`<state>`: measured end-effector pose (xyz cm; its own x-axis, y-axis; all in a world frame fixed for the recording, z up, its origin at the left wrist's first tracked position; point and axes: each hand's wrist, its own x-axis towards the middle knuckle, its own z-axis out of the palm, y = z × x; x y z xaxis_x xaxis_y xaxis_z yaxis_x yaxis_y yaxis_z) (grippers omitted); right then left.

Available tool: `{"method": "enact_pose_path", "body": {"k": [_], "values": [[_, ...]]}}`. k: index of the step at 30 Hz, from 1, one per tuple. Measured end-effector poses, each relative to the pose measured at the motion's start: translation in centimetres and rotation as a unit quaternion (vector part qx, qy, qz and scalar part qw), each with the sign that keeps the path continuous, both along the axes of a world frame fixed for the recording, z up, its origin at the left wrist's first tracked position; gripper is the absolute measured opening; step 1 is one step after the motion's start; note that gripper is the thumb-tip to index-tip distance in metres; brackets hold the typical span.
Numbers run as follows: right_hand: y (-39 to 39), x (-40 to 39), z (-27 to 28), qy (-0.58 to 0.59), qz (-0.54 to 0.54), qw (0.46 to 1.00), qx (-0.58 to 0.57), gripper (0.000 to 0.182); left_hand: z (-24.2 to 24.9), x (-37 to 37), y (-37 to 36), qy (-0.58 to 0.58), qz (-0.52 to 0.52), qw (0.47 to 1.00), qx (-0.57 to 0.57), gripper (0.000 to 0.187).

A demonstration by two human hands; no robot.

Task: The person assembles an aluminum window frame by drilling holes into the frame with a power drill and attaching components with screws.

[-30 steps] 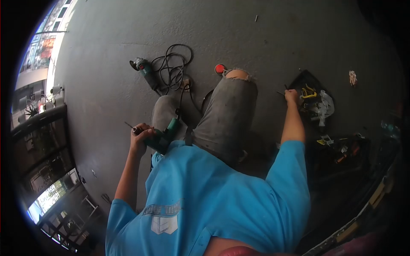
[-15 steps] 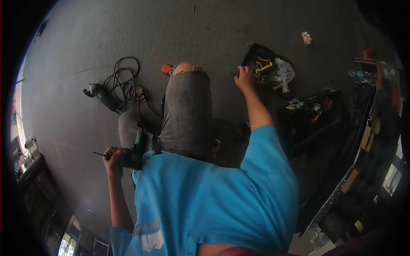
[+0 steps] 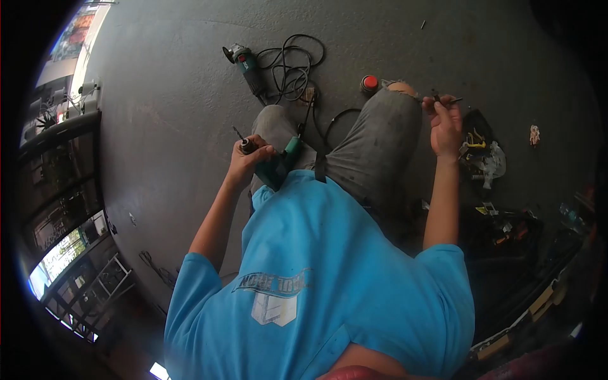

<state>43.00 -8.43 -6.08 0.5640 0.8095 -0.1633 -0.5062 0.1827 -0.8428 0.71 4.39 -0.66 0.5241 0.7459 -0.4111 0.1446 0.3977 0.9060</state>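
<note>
A green power drill (image 3: pixel 273 171) lies against my lap, a twist bit (image 3: pixel 237 132) in its chuck pointing up and left. My left hand (image 3: pixel 252 158) is wrapped round its front end, just behind the chuck (image 3: pixel 247 146). Out by my right knee, my right hand (image 3: pixel 446 123) pinches a small dark rod-shaped tool (image 3: pixel 451 100), possibly a chuck key; its exact kind is too small to make out. Close beyond that hand is a black tray (image 3: pixel 474 120) with yellow-handled tools (image 3: pixel 474 140) and a clear plastic bag (image 3: pixel 493 163).
A green angle grinder (image 3: pixel 248 71) lies on the floor beside a coiled black cable (image 3: pixel 304 66). A red-topped round container (image 3: pixel 369 83) stands by my right knee. A dark tool bag (image 3: pixel 506 231) with loose tools sits at right. Metal racks (image 3: pixel 69 190) line the left side.
My right hand has come away from the tray with the small dark tool, back to beside my right knee. The view has swung left; my left hand still holds the drill.
</note>
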Motion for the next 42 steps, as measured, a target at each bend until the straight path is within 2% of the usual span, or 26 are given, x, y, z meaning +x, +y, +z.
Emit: {"method": "enact_pose_path", "body": {"k": [1,2,3,4,6,7,9,10,14,17,19,20,22,26,29,31,32,34,35,37,41,42], "values": [[2.0,-4.3,3.0,-0.009,0.067,0.997,0.027,0.011,0.3,0.2,-0.1,-0.006,0.004,1.0,-0.005,0.018],[3.5,-8.6,5.2,-0.083,0.136,0.986,0.04,0.01,0.0,0.0,-0.1,-0.013,0.002,1.0,0.0,0.017],[4.6,-12.9,5.9,-0.074,0.2,0.976,0.038,0.009,-0.4,-0.3,-0.2,-0.023,-0.001,1.0,0.004,0.016],[5.4,-16.4,5.9,-0.144,0.273,0.95,0.055,0.011,-0.4,-0.5,-0.3,-0.026,0.005,1.0,0.007,0.016],[6.9,-21.1,7.0,-0.311,0.347,0.881,0.087,0.014,-0.3,-1.1,-0.2,-0.03,-0.02,0.999,-0.01,0.012],[7.5,-22.6,7.0,-0.313,0.353,0.877,0.091,0.014,-0.4,-1.4,-0.5,-0.032,-0.012,0.999,-0.008,0.012],[8.1,-24.9,6.6,-0.392,0.333,0.849,0.118,0.015,-0.4,-1.8,-0.9,-0.107,0.01,0.994,-0.034,0.009],[8.4,-25.5,6.4,-0.404,0.315,0.849,0.129,0.016,-0.6,-2.3,-1.0,-0.131,0.0,0.99,-0.046,0.013],[8.3,-26.2,7.0,-0.457,0.311,0.821,0.142,0.017,-1.4,-3.8,-0.5,-0.176,-0.024,0.984,-0.013,0.018],[8.1,-26.4,7.3,-0.506,0.296,0.796,0.153,0.018,-0.6,-4.0,-0.5,-0.209,-0.007,0.977,-0.034,0.022],[8.1,-26.5,7.9,-0.526,0.288,0.786,0.153,0.015,-0.5,-4.2,-0.7,-0.142,-0.011,0.99,-0.014,0.022],[8.1,-26.4,8.0,-0.528,0.288,0.784,0.151,0.015,-0.3,-4.3,-0.8,-0.145,-0.011,0.989,-0.015,0.022],[8.1,-26.3,8.2,-0.541,0.271,0.78,0.158,0.016,0.5,-3.9,-1.1,-0.09,-0.039,0.993,0.066,0.019],[8.0,-26.4,8.6,-0.57,0.282,0.757,0.148,0.018,-0.8,-3.7,-1.6,-0.11,-0.019,0.988,0.111,0.019],[7.7,-26.7,9.0,-0.573,0.262,0.761,0.156,0.02,-0.8,-3.5,-1.9,-0.11,-0.015,0.988,0.111,0.028],[7.3,-27.1,10.0,-0.599,0.276,0.744,0.106,0.019,-0.3,-3.5,-2.8,-0.083,-0.014,0.982,0.168,0.034],[7.2,-27.3,10.5,-0.599,0.274,0.743,0.115,0.019,0.1,-3.9,-2.7,-0.032,-0.045,0.989,0.141,0.037],[7.2,-27.9,11.7,-0.618,0.32,0.716,0.057,0.023,1.0,-4.1,-2.5,-0.01,-0.047,0.99,0.133,0.035],[7.3,-28.2,11.8,-0.617,0.318,0.715,0.08,0.023,1.4,-4.2,-2.3,0.006,-0.053,0.992,0.117,0.034],[7.5,-28.4,11.0,-0.613,0.333,0.715,0.041,0.024,0.6,-4.6,-2.3,0.064,-0.072,0.975,0.202,0.035],[7.1,-29.2,8.9,-0.608,0.324,0.722,0.069,0.036,0.1,-3.9,-3.7,0.095,-0.011,0.969,0.229,0.041],[6.5,-29.9,8.8,-0.573,0.3,0.761,0.052,0.043,0.2,-3.5,-3.9,0.096,0.01,0.968,0.23,0.044]]}}
